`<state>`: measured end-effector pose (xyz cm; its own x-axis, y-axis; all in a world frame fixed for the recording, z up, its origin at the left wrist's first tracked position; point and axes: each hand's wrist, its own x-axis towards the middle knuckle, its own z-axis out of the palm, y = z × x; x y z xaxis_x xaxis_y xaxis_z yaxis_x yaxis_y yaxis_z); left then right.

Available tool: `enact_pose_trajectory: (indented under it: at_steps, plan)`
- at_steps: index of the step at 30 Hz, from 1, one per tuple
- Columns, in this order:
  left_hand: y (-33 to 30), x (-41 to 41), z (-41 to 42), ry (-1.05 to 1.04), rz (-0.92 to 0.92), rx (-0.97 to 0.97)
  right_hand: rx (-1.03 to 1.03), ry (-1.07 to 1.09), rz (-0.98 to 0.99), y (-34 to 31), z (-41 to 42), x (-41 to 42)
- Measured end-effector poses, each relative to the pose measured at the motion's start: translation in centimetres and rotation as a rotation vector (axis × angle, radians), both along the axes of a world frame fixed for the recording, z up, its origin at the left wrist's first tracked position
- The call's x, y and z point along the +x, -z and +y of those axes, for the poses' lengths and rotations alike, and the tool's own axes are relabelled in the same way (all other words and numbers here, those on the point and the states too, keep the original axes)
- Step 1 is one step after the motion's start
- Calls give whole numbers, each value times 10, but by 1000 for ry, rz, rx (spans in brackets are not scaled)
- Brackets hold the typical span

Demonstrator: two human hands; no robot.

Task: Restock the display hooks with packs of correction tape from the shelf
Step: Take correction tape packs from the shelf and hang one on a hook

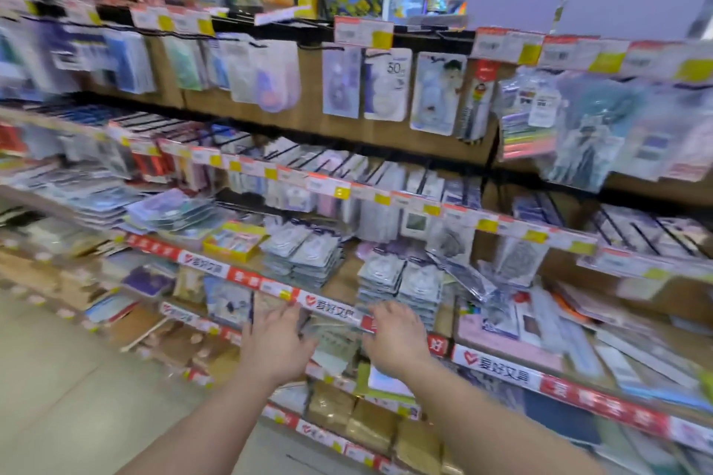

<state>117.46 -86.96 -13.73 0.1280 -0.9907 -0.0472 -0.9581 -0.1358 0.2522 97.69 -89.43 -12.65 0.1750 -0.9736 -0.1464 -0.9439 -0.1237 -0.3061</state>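
While both arms reach forward, the left hand [276, 339] and the right hand [397, 335] hang side by side in front of the shelf edge strip [332, 307], fingers spread and loosely extended, holding nothing that can be made out through the blur. Just behind them, flat stacks of correction tape packs [397, 281] lie on the shelf [343, 281], with a second stack [304, 254] to their left; lying flat keeps reserve stock close under the display. Above, the display hooks [320, 47] carry hanging packs [386, 85], faces outward so shoppers can read them, and one hook near the middle looks thinly filled. My guess is that the hands are placed to gather a stack with both palms, since loose blister packs slide apart easily. Nothing has yet been lifted towards the hooks.
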Motion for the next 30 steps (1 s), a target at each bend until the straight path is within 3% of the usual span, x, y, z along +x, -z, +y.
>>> enact_pose_trajectory:
  at_steps: [9, 19, 30]
  plan:
    - [-8, -40, -109, 84, 105, 7, -47, 201, -43, 1, -92, -58]
    - [24, -62, -199, 34, 443, 177, 37, 374, -112, 17, -153, -90]
    - [64, -71, -270, 10, 693, 366, 269, 866, -264, 25, -167, -78]
